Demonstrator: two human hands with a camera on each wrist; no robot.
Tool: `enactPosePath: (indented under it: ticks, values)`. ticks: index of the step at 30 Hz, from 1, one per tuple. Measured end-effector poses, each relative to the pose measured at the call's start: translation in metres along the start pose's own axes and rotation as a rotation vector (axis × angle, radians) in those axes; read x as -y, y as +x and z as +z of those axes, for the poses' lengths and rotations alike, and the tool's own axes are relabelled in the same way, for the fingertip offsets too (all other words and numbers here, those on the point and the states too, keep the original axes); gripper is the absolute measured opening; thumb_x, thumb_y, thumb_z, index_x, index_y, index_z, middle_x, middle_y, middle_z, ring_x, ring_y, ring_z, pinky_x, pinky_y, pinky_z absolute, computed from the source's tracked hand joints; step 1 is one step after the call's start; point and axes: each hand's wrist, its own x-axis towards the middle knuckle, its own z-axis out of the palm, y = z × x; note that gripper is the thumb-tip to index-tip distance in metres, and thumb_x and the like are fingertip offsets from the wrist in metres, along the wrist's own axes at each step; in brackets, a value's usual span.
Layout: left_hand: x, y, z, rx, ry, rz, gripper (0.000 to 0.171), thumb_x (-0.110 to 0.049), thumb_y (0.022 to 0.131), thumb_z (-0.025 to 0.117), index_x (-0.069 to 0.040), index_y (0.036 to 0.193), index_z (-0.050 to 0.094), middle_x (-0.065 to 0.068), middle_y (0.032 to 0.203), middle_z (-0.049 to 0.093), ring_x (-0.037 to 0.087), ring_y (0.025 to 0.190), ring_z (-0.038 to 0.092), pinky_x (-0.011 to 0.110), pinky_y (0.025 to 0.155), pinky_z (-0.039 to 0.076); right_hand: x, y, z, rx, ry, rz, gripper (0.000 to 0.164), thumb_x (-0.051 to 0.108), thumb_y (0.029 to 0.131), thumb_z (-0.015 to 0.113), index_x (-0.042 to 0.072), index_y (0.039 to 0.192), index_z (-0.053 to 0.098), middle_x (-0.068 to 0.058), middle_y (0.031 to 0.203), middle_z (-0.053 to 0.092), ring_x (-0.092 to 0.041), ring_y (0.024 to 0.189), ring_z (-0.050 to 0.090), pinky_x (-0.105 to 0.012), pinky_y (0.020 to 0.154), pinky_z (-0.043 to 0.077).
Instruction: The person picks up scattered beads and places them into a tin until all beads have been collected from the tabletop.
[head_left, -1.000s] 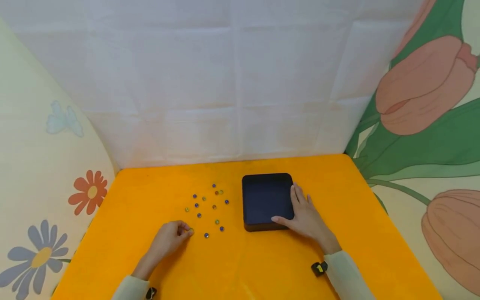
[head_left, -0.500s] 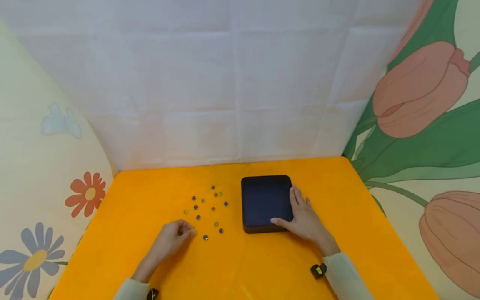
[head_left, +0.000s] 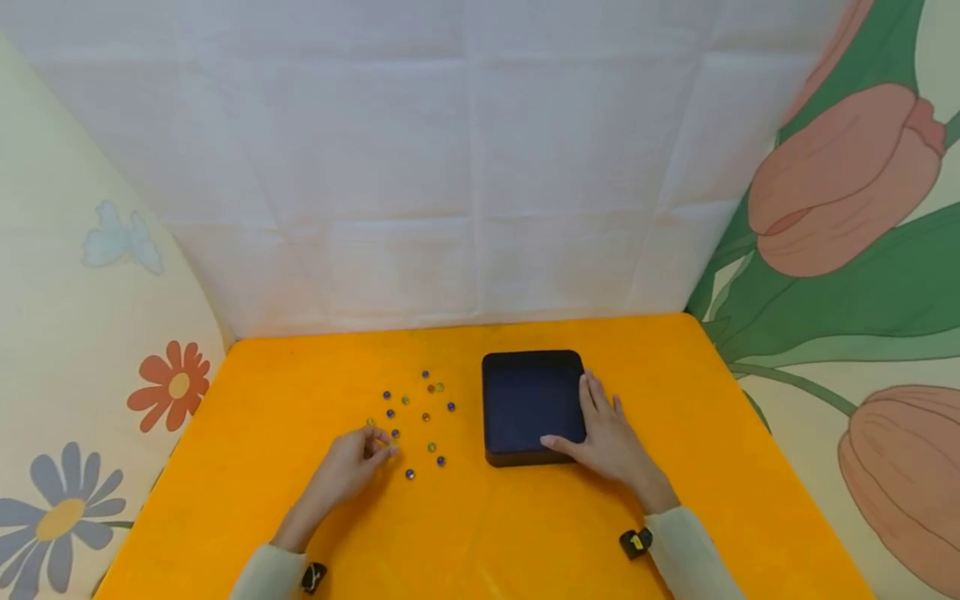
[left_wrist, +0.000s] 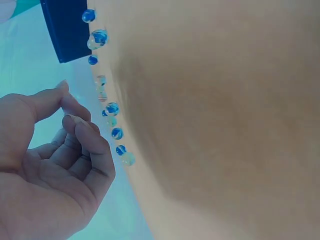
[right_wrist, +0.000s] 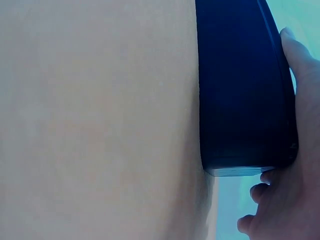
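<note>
My left hand (head_left: 348,465) is over the orange table at the near left of the scattered marbles. Its thumb and index fingertips pinch a small yellowish marble (head_left: 395,444); in the left wrist view the fingertips hide it. A blue marble (head_left: 409,474) lies just right of that hand, with several blue, yellow-green and amber ones beyond. My right hand (head_left: 615,437) holds the near right corner of a black square box (head_left: 521,458), thumb over the front rim, fingers along the right wall. The right wrist view shows the box's dark wall (right_wrist: 245,95) close up.
An orange cloth (head_left: 465,533) covers the table. Behind it hangs a white sheet (head_left: 375,167), with flower-printed cloths (head_left: 825,317) at the sides. A dark wrist device (head_left: 636,542) sits at the right cuff.
The left hand has lifted slightly and moved a little right and away from me, the yellowish marble moving with it. Right hand and box stay in place.
</note>
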Motion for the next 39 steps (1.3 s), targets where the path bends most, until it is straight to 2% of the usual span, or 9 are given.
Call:
enactPosePath:
  ticks: [15, 28, 39]
  values:
    - [-0.016, 0.008, 0.002, -0.016, -0.017, 0.084, 0.017, -0.024, 0.104, 0.068, -0.008, 0.109, 0.068, 0.007, 0.076, 0.066, 0.012, 0.059, 0.048, 0.024, 0.051, 0.040, 0.002, -0.001, -0.001, -0.005, 0.011, -0.009, 0.130, 0.082, 0.085, 0.064, 0.006, 0.169, 0.001, -0.018, 0.178, -0.003, -0.042, 0.164, 0.012, -0.067, 0.129, 0.008]
    - [-0.032, 0.019, 0.005, -0.026, -0.033, 0.123, 0.022, -0.026, 0.103, 0.069, -0.007, 0.115, 0.070, 0.009, 0.080, 0.070, 0.012, 0.059, 0.049, 0.025, 0.052, 0.042, 0.002, 0.000, -0.001, -0.011, 0.009, -0.010, 0.129, 0.082, 0.086, 0.063, 0.006, 0.169, 0.000, -0.018, 0.178, -0.004, -0.043, 0.164, 0.014, -0.067, 0.129, 0.008]
    - [-0.048, 0.028, 0.008, -0.018, -0.039, 0.134, 0.023, -0.028, 0.104, 0.069, -0.008, 0.116, 0.071, 0.010, 0.084, 0.070, 0.015, 0.062, 0.051, 0.026, 0.052, 0.043, 0.002, -0.001, 0.000, -0.011, 0.006, -0.007, 0.131, 0.083, 0.085, 0.063, 0.006, 0.169, -0.001, -0.017, 0.178, -0.005, -0.041, 0.165, 0.009, -0.066, 0.130, 0.006]
